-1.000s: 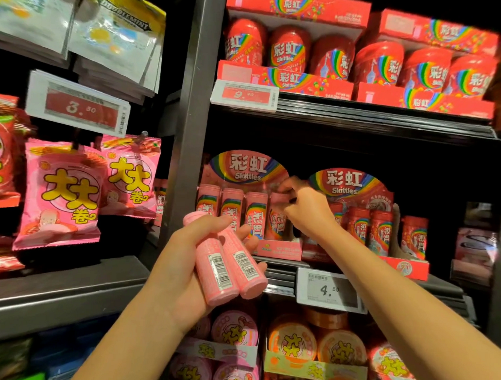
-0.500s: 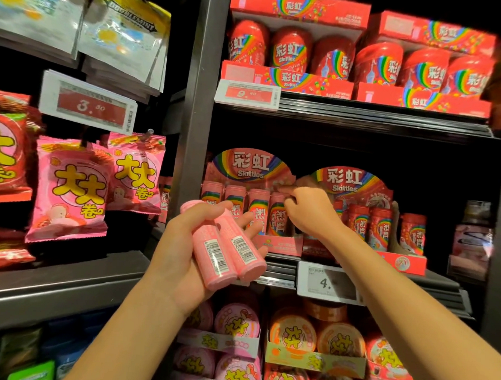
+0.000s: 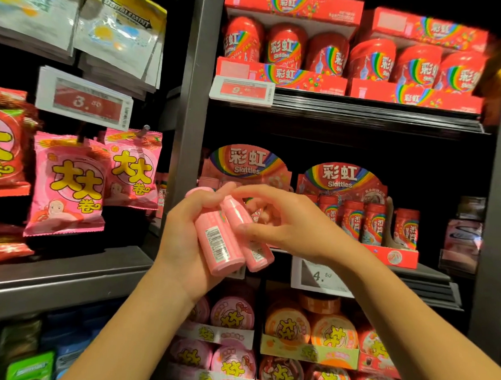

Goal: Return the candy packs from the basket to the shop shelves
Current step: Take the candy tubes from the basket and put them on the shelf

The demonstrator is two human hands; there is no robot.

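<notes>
The right hand [image 3: 293, 228] has come back from the pink display tray on the middle shelf, where half a second ago it was settling a tube among the others, and now pinches the upper part of the nearer-right pink candy tube [image 3: 242, 232], thumb below and forefinger arched over. The left hand [image 3: 185, 244] grips both tubes side by side; the other pink tube [image 3: 216, 245] shows its barcode. Behind the hands, the pink Skittles tray [image 3: 244, 167] stands beside the red Skittles tray [image 3: 383, 251], on the middle shelf [image 3: 425, 275] above the price tag [image 3: 320, 274]. One tube seems shelved, and two remain to place. The basket is out of view.
</notes>
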